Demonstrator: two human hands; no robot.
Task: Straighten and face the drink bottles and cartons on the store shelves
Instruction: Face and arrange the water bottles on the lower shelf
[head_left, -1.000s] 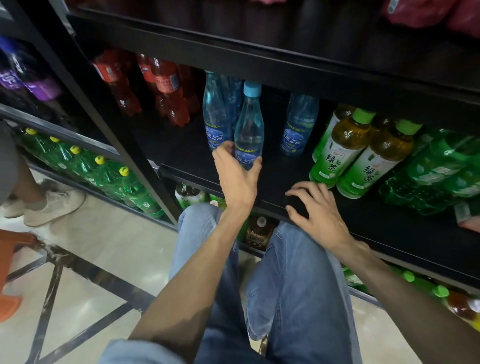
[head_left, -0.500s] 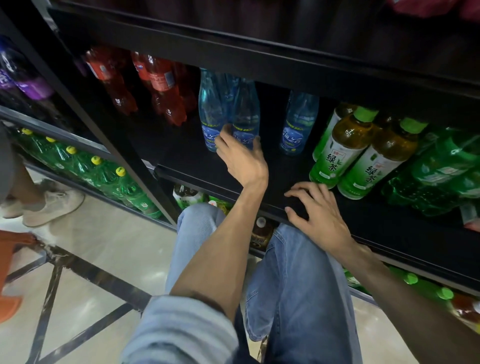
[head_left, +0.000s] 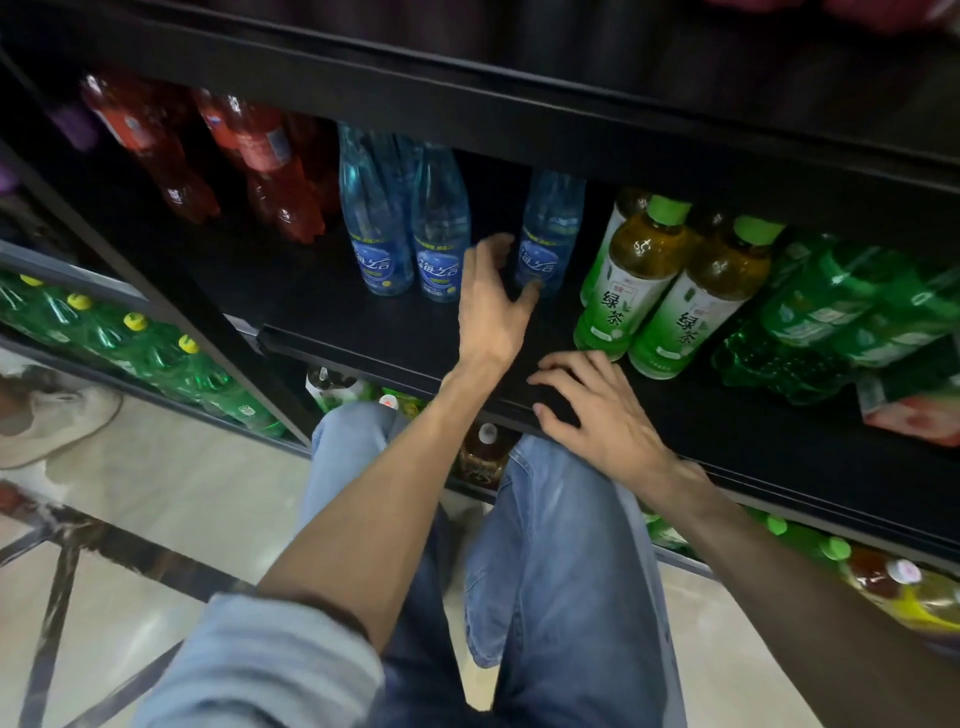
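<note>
My left hand (head_left: 493, 306), grip open, nears lone blue bottle (head_left: 545, 244); a careless nudge could topple it into green tea bottles (head_left: 644, 275). Right hand (head_left: 592, 410) flat on shelf (head_left: 363, 322).

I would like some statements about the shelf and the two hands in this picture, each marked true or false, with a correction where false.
1. The left hand reaches toward the lone blue water bottle. True.
2. The right hand grips a green tea bottle. False: it rests on the front edge of the shelf and holds nothing.
3. Two blue water bottles stand side by side to the left of the left hand. True.
4. The green tea bottles have red caps. False: their caps are light green.
5. The red drink bottles stand to the right of the green tea. False: they stand at the left end, beyond the blue bottles.
</note>
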